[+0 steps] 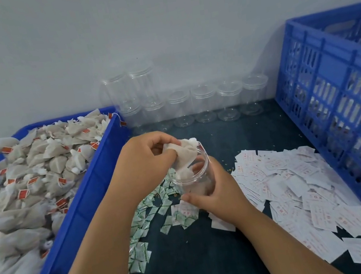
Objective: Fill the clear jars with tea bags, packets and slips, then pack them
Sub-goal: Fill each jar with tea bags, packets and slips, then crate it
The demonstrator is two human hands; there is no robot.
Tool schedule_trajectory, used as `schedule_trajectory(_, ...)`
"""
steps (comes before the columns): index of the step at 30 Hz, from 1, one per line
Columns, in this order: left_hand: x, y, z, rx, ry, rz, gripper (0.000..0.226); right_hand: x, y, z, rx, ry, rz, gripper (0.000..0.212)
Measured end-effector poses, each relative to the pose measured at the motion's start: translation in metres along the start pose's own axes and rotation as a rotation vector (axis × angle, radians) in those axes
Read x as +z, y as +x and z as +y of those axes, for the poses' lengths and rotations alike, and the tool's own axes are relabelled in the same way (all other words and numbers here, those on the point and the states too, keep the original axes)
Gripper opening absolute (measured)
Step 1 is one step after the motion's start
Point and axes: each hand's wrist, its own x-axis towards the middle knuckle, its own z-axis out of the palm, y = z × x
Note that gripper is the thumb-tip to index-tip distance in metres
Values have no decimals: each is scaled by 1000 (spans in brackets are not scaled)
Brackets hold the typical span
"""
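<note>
One wide head-worn view looks forward and down, close over the bench [203,264], facing the wall [154,16] behind it.

I see a dark table [208,263] set against a pale wall [155,21]. A blue tray [75,226] sits on its left side, a slatted blue crate [337,110] on its right.

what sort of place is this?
Probably a small hand-packing workstation: a blue bin heaped with tea bags, a row of empty clear jars, loose piles of printed slips.
</note>
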Motion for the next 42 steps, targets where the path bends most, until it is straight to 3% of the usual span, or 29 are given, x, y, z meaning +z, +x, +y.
schedule_trajectory(3,-5,-1,-1,31,38,132,27,0,-1,1,19,2,9,88)
schedule_trajectory(5,-9,-2,-2,79,122,122,32,-1,-1,-1,22,-9,10,87)
schedule_trajectory(9,-7,3,-3,120,402,-271,28,0,0,-2,-13,-36,-20,87)
schedule_trajectory(11,-3,4,-6,131,375,-391,36,1,-1,-2,-8,-36,-40,88)
schedule_trajectory(13,-1,4,-12,83,220,-322,48,1,-2,-4,-2,-41,-25,90)
schedule_trajectory(16,1,3,-23,-153,108,-110,54,-2,-1,-1,1,-45,8,87)
schedule_trajectory(19,3,1,-30,-272,36,-108,34,-2,0,-1,-2,-57,5,84)
schedule_trajectory(22,6,-4,-29,-150,107,-23,10,-1,-1,-1,-13,-68,5,86)
schedule_trajectory(27,17,-10,-24,244,464,205,8,-3,-2,-2,-15,-115,29,88)
schedule_trajectory(29,18,-7,-20,220,566,26,17,-2,-2,-4,-33,-150,26,86)
schedule_trajectory(32,18,7,-11,77,823,-464,29,-1,-2,-5,-72,-217,-14,85)
schedule_trajectory(36,-2,18,2,100,807,-763,44,0,-2,-2,-80,-198,-40,87)
schedule_trajectory(39,-26,24,4,66,447,-585,27,0,-3,-2,-91,-146,-16,87)
schedule_trajectory(42,-55,36,-11,35,221,-133,12,-1,-3,-3,-81,-132,19,94)
